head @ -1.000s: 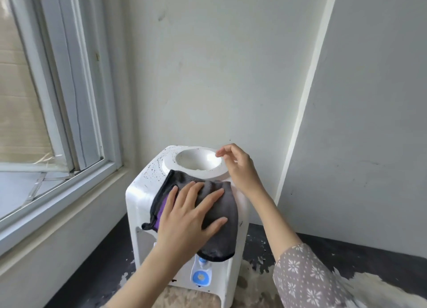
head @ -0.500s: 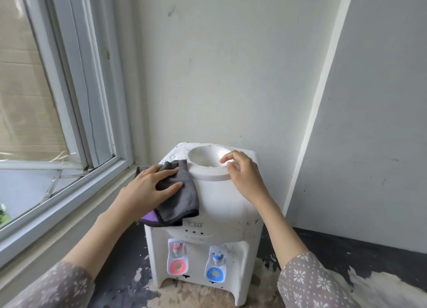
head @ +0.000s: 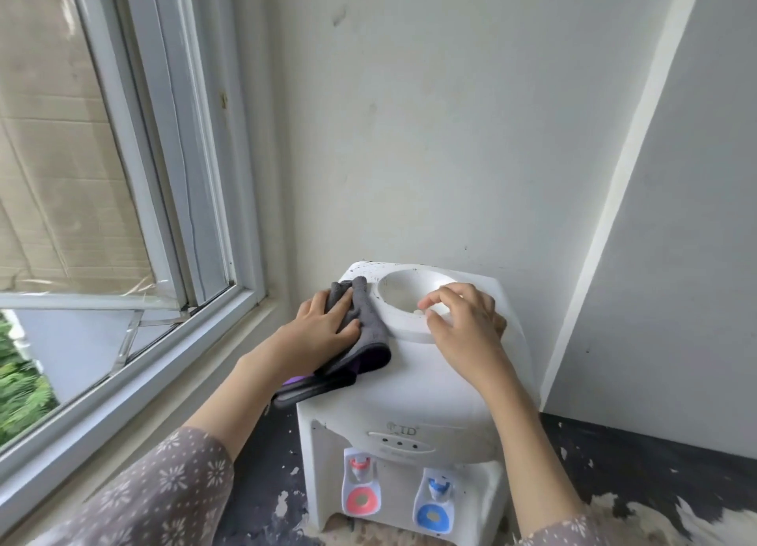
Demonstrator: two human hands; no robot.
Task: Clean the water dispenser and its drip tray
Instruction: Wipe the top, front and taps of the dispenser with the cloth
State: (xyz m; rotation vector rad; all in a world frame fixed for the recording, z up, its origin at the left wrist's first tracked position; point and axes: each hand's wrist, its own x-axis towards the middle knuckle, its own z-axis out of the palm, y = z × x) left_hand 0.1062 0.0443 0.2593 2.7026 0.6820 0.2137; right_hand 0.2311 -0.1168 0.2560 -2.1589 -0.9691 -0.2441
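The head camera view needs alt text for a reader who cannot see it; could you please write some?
A person's left hand presses a grey cloth on the top left of a white water dispenser, while the right hand rests on its bottle well rim. It stands in a corner beside a window.

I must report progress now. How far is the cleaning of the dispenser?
Done: the domed front of the water dispenser looks clean. In hand: the left hand presses a grey cloth on the top's left side, while the right hand steadies the bottle well. Left: dark specks at the back-left corner; the drip tray is not visible.
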